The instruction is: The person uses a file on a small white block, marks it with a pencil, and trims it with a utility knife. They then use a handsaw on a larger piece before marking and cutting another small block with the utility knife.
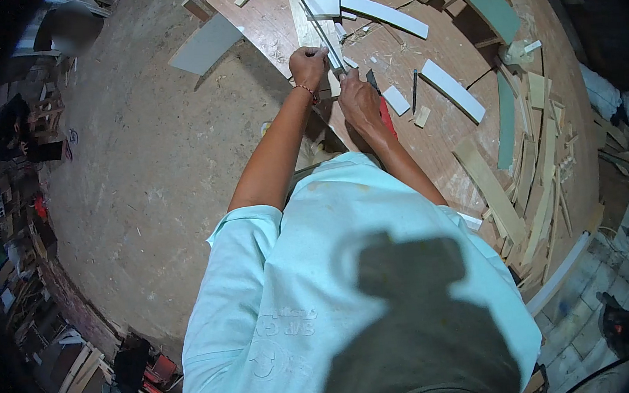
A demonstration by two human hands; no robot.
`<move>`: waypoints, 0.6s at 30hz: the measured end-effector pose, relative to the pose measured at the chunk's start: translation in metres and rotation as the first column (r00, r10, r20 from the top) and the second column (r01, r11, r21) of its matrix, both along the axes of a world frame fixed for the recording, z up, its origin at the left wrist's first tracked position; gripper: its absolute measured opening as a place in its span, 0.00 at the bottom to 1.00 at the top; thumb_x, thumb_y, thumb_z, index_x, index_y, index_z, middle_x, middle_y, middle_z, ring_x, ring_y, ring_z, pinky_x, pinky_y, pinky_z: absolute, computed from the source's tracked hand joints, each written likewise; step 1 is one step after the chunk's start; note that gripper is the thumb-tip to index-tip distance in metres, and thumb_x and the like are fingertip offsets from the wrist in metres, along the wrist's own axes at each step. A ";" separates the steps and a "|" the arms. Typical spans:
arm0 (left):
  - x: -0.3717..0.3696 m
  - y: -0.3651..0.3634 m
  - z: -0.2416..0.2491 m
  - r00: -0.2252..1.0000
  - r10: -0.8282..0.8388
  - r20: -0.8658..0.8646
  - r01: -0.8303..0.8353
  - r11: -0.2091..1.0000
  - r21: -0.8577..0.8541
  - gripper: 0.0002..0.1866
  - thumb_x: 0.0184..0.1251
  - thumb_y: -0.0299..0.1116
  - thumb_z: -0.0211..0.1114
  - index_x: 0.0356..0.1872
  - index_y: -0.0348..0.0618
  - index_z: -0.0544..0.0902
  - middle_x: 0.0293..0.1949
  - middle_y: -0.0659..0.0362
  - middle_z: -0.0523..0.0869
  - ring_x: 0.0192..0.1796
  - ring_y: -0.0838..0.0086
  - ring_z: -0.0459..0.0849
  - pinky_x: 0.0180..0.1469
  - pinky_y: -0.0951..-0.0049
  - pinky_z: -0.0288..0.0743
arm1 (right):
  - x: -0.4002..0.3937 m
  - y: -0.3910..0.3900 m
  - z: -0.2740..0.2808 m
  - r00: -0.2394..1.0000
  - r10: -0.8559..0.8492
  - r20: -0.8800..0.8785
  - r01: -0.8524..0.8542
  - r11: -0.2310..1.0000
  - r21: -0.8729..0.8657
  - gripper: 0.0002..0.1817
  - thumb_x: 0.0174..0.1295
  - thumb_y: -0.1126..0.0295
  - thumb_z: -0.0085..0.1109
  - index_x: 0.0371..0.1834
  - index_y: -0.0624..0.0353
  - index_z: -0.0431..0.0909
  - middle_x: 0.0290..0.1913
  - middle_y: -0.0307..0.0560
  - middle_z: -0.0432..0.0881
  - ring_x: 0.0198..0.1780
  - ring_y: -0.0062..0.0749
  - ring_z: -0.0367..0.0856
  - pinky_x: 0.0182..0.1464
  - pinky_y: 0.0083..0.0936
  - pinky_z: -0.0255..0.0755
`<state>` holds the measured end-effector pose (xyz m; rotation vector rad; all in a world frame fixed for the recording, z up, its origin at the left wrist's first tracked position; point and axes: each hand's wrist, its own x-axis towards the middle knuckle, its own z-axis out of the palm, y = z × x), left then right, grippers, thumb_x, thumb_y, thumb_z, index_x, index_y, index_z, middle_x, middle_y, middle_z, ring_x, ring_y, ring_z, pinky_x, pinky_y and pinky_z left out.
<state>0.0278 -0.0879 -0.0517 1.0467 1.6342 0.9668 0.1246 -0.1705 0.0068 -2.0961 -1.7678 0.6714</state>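
My right hand [360, 103] is closed around the near end of a long, thin, dark saw [312, 17], which points away from me over the table edge. My left hand [309, 67], a beaded bracelet at its wrist, is curled closed just left of the saw; its grip is hidden by the fingers. Close under the saw, between my hands, shows a small white piece [332, 60]. A pale board [303, 21] lies beneath. Beside my right wrist is a red-handled tool [386, 117] with a dark blade. A dark pencil-like stick [415, 91] and a white block [396, 100] lie to its right.
Curved white strips [385, 18] and another white strip [452, 91] lie on the wooden table [428, 136]. Green-faced pieces [490, 7] and piled wood strips [535, 186] are on the right. A grey panel [205, 45] stands out over the floor at left.
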 end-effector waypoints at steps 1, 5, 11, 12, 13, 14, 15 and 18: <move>0.000 -0.001 0.006 1.000 -0.011 -0.017 0.010 1.000 -0.012 0.11 0.43 0.33 0.67 0.22 0.34 0.79 0.16 0.54 0.79 0.19 0.73 0.78 0.25 0.74 0.71 | 0.000 0.000 0.002 1.000 0.003 0.008 -0.002 1.000 -0.024 0.14 0.61 0.63 0.36 0.34 0.65 0.63 0.21 0.64 0.75 0.28 0.57 0.76 0.30 0.46 0.68; 0.003 -0.001 0.010 1.000 0.010 0.012 -0.010 1.000 -0.018 0.11 0.44 0.33 0.67 0.20 0.33 0.78 0.15 0.54 0.78 0.16 0.73 0.77 0.22 0.74 0.70 | 0.001 0.000 0.004 1.000 0.010 0.027 -0.009 1.000 -0.026 0.14 0.61 0.63 0.36 0.33 0.65 0.63 0.22 0.64 0.75 0.29 0.56 0.77 0.31 0.46 0.69; 0.005 -0.005 0.027 0.994 0.029 0.108 -0.026 0.999 -0.026 0.10 0.46 0.30 0.65 0.20 0.32 0.76 0.14 0.55 0.78 0.16 0.76 0.77 0.19 0.76 0.70 | -0.001 0.000 0.006 1.000 -0.002 0.026 0.004 0.999 -0.049 0.13 0.60 0.64 0.37 0.33 0.65 0.64 0.23 0.65 0.76 0.29 0.55 0.77 0.31 0.45 0.69; 0.005 -0.004 0.026 0.997 0.014 0.071 -0.013 1.000 -0.020 0.10 0.47 0.29 0.65 0.20 0.33 0.76 0.14 0.55 0.78 0.16 0.76 0.77 0.18 0.77 0.70 | -0.002 -0.001 0.008 0.999 -0.003 0.034 0.004 0.999 -0.050 0.13 0.60 0.64 0.37 0.33 0.66 0.64 0.24 0.65 0.76 0.29 0.55 0.77 0.32 0.45 0.69; 0.004 -0.003 0.025 0.999 0.000 0.033 0.001 1.000 -0.015 0.09 0.47 0.29 0.65 0.20 0.33 0.76 0.15 0.55 0.78 0.15 0.77 0.77 0.18 0.77 0.70 | -0.003 -0.001 0.010 0.999 -0.003 0.042 0.005 0.999 -0.050 0.13 0.60 0.64 0.37 0.33 0.66 0.64 0.25 0.65 0.76 0.30 0.56 0.77 0.32 0.45 0.69; 0.005 -0.003 0.024 0.999 -0.002 0.033 0.002 1.000 -0.013 0.09 0.47 0.29 0.65 0.20 0.33 0.76 0.15 0.55 0.78 0.15 0.77 0.77 0.18 0.77 0.70 | -0.003 0.001 0.013 0.999 -0.005 0.042 0.007 0.999 -0.048 0.13 0.60 0.64 0.37 0.33 0.66 0.64 0.25 0.65 0.76 0.30 0.56 0.77 0.32 0.45 0.69; 0.005 -0.003 0.027 0.999 -0.003 0.050 0.004 1.000 -0.018 0.09 0.47 0.29 0.65 0.19 0.33 0.76 0.14 0.56 0.78 0.16 0.77 0.77 0.18 0.77 0.70 | -0.004 0.002 0.015 0.999 -0.004 0.043 0.007 0.998 -0.066 0.13 0.59 0.65 0.37 0.33 0.66 0.64 0.25 0.66 0.76 0.30 0.56 0.77 0.33 0.44 0.70; 0.005 -0.003 0.033 0.999 -0.026 0.036 0.027 0.999 -0.034 0.10 0.47 0.29 0.65 0.20 0.32 0.76 0.14 0.56 0.78 0.16 0.76 0.77 0.19 0.77 0.71 | -0.003 0.007 0.019 0.999 0.011 0.049 -0.007 0.996 -0.086 0.12 0.58 0.68 0.37 0.32 0.67 0.65 0.26 0.67 0.76 0.31 0.57 0.77 0.34 0.44 0.70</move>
